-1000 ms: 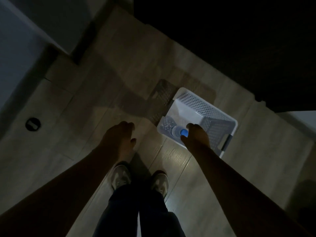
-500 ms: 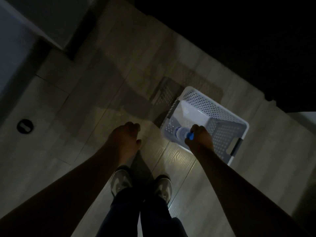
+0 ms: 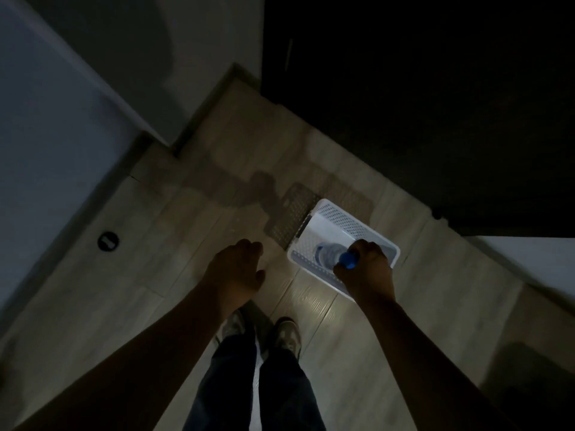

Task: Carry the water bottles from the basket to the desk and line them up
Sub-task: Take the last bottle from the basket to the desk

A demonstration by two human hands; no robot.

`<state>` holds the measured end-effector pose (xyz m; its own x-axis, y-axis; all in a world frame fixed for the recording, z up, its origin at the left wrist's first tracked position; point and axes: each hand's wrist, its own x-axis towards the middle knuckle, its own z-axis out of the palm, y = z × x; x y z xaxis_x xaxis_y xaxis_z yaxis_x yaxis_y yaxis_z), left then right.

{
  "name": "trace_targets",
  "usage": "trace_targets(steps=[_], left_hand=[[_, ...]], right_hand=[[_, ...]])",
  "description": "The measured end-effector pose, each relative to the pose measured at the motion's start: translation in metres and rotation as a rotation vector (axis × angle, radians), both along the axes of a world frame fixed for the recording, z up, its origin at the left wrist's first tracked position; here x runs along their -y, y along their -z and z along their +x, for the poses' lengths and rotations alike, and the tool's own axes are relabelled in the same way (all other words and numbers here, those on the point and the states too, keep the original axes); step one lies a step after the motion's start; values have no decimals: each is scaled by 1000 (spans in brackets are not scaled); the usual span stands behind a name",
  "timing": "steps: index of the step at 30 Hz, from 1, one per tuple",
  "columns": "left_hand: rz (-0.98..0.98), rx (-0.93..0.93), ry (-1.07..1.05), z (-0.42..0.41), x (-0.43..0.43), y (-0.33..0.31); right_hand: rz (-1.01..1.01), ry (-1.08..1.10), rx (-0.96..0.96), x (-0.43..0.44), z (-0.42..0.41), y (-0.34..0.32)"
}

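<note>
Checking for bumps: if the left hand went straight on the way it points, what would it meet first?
Likely the floor just left of the basket; the left hand points down and forward, though depth is unclear.

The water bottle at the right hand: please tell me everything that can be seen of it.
The water bottle is clear plastic with a blue cap. The right hand grips it near the cap. It hangs cap-up, its body tilted away from the camera, over the open white perforated basket. The dim light hides any label, and whether its base touches the basket cannot be told.
</note>
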<state>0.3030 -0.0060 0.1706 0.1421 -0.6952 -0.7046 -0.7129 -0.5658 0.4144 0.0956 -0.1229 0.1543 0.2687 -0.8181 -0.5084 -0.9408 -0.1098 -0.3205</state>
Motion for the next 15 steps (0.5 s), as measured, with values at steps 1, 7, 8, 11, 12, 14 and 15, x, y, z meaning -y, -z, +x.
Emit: trace_targets(steps=[1, 7, 8, 11, 12, 14, 15], left_hand=[[-8, -5, -27, 0, -4, -18], [-83, 7, -213, -6, -42, -123], [-93, 23, -235, -8, -48, -138], [-86, 53, -328, -14, -65, -184], [-87, 63, -357, -17, -72, -200], [-110, 82, -417, -26, -87, -230], [-119, 87, -455, -31, -95, -245]], right_hand=[[-2, -2, 21, -3, 2, -21], [22, -77, 143, -28, 7, -138], [15, -100, 168, -32, 8, -155], [13, -211, 218, -44, 11, -206], [15, -247, 233, -49, 12, -223], [9, -296, 282, -58, 12, -256], [11, -312, 312, -64, 13, -272]])
